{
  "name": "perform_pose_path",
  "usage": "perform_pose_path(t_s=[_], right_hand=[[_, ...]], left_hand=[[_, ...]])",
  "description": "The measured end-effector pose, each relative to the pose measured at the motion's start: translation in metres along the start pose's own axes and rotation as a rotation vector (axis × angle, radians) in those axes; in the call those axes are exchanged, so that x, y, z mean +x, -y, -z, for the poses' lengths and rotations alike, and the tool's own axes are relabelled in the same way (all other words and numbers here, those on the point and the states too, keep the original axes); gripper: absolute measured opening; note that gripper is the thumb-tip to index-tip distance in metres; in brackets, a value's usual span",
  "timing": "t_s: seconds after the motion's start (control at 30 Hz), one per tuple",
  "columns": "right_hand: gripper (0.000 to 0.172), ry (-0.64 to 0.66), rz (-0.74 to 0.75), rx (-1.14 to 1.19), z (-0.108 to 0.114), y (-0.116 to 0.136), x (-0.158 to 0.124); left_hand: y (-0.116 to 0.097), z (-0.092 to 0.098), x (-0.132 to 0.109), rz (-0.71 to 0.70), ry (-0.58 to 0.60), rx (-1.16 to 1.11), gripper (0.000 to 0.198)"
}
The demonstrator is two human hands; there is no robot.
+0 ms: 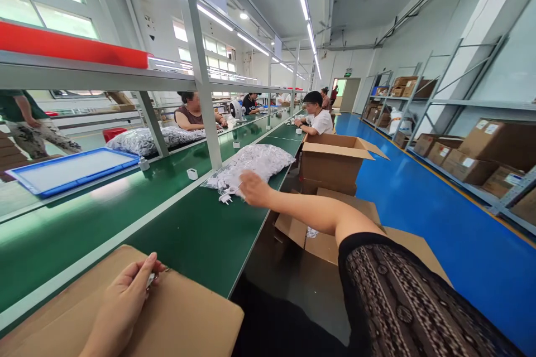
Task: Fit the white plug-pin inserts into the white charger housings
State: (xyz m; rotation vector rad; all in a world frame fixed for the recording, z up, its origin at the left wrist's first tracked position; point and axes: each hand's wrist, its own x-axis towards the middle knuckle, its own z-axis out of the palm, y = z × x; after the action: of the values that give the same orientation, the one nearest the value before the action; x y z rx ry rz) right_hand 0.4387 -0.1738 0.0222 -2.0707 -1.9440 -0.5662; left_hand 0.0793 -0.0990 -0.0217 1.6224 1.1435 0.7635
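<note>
My left hand (128, 293) rests over a flat cardboard sheet (188, 312) at the near left. Its thumb and fingers are pinched together, and a small whitish, shiny bit shows between them, too hidden to name. My right arm stretches forward across the bench edge. At its end, my right hand (254, 189) is at the near side of a clear plastic bag (268, 159) full of small white pieces. That hand is blurred, and its fingertips are hidden against the bag. Beside it on the green bench lies a white plug adapter (226, 198) with two pins.
A green conveyor (176, 187) runs along the left, carrying a few white pieces. A blue-rimmed tray (75, 170) and another filled bag (154, 139) lie beyond. Open cardboard boxes (330, 162) stand right of the bench. Metal posts rise between bench and conveyor; several people sit further along.
</note>
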Motion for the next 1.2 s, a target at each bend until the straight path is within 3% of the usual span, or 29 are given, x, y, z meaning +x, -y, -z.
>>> perform_pose_path(t_s=[0.03,0.07,0.2,0.33,0.5,0.73,1.03,1.1,1.2], right_hand=[[0.036,0.103,0.133,0.048,-0.007,0.014,0.001],[0.043,0.182,0.165,0.093,-0.014,0.027,0.003],[0.073,0.404,-0.258,0.121,-0.035,0.053,0.025],[0.082,0.446,-0.458,0.094,-0.042,0.043,0.049],[0.077,0.394,-0.540,0.067,-0.044,0.026,0.063],[0.062,0.271,-0.317,0.069,-0.047,0.043,0.049],[0.057,0.186,0.214,0.104,-0.033,0.084,0.006],[0.053,0.179,0.257,0.130,-0.031,0.092,0.002],[0.058,0.200,0.190,0.183,-0.030,0.104,0.001]], left_hand=[[0.000,0.000,0.000,0.001,0.002,-0.004,0.071],[0.000,0.001,-0.001,-0.001,0.003,-0.014,0.069],[-0.004,0.001,-0.004,-0.007,0.008,-0.049,0.067],[-0.008,0.000,-0.007,0.004,0.025,-0.045,0.067],[-0.011,0.000,-0.008,0.011,0.042,-0.010,0.073],[-0.008,0.000,-0.004,0.019,0.047,0.010,0.073],[-0.016,0.001,-0.011,0.027,0.036,0.066,0.075],[-0.017,0.001,-0.011,0.018,0.031,0.069,0.075],[-0.013,0.001,-0.008,0.010,0.025,0.051,0.075]])
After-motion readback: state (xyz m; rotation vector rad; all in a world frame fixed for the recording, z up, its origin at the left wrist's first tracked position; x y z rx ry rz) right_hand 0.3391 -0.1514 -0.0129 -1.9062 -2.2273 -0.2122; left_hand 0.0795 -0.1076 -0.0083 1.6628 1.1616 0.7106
